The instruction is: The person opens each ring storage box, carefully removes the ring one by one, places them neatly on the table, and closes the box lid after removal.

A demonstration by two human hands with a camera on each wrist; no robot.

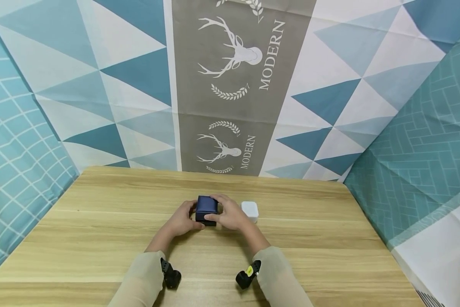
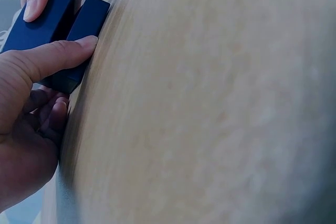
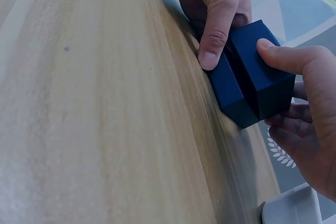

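A small dark-blue gift box stands on the wooden table, its lid [image 1: 207, 204] raised slightly off its base [image 1: 211, 223]. The left hand [image 1: 181, 219] holds the base from the left, thumb along the front and the other fingers behind, as the left wrist view shows. From the right, the right hand [image 1: 231, 213] grips the lid, with its thumb on the near face. A dark gap between lid [image 3: 262, 72] and base [image 3: 224, 90] shows in the right wrist view. The inside of the box is hidden.
Just right of the right hand sits a white rounded case [image 1: 250, 210], also partly visible in the right wrist view. The wooden table [image 1: 310, 251] reaches back to a patterned cloth [image 1: 222, 102], with more cloth hanging on both sides.
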